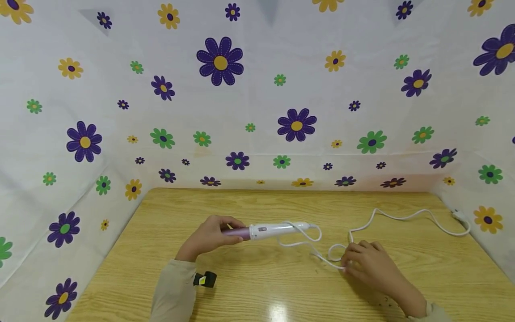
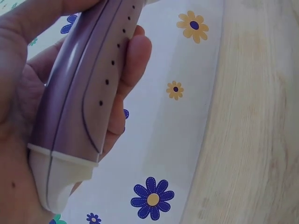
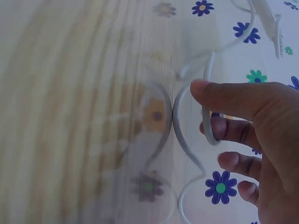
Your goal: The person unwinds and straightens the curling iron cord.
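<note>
A purple-and-white hair straightener is held just above the wooden table, lying nearly level. My left hand grips its purple end, thumb on the near side and fingers on the far side. Close up in the left wrist view, the purple body has a row of dark dots and a white tip. Its white cord loops from the right end towards my right hand. There, thumb and index finger pinch the cord, while the other fingers curl loosely beside it.
The cord runs on across the wooden table to a white plug near the right edge. A flower-printed cloth walls the back and sides. A black strap piece shows at the left wrist.
</note>
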`<act>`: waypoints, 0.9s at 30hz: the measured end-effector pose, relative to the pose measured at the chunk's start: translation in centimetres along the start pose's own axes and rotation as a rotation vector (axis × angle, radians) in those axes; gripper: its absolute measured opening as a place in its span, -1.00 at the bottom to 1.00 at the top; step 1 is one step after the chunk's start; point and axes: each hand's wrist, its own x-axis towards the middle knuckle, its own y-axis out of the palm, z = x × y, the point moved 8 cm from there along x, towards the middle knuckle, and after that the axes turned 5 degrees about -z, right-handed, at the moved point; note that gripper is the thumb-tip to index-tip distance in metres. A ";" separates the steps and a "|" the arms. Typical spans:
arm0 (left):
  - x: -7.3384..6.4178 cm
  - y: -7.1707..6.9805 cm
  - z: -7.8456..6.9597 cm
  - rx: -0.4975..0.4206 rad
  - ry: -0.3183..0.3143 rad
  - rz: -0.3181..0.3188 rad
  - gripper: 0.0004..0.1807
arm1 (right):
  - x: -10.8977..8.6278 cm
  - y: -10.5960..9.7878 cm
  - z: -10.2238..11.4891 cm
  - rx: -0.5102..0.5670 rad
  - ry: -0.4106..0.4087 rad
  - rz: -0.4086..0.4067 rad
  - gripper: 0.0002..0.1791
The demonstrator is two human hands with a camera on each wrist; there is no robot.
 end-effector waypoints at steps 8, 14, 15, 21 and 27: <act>0.0 0.8 -0.2 0.004 0.004 0.067 -0.68 | 3.0 1.5 0.1 -0.101 0.066 -0.010 -0.80; -0.2 1.6 -0.4 0.013 -0.006 0.141 -0.72 | 4.9 0.1 -0.9 -0.087 0.126 -0.103 -0.83; -0.2 1.7 -0.4 0.016 -0.010 0.150 -0.72 | 5.1 -0.4 -1.2 -0.073 0.137 -0.123 -0.83; -0.1 1.7 0.0 0.056 -0.034 0.153 -0.72 | 5.0 -4.5 -2.3 0.005 0.144 -0.301 -0.79; 0.2 1.1 1.1 0.125 -0.052 0.085 -0.71 | 2.9 -7.1 -3.1 0.072 0.090 -0.417 -0.72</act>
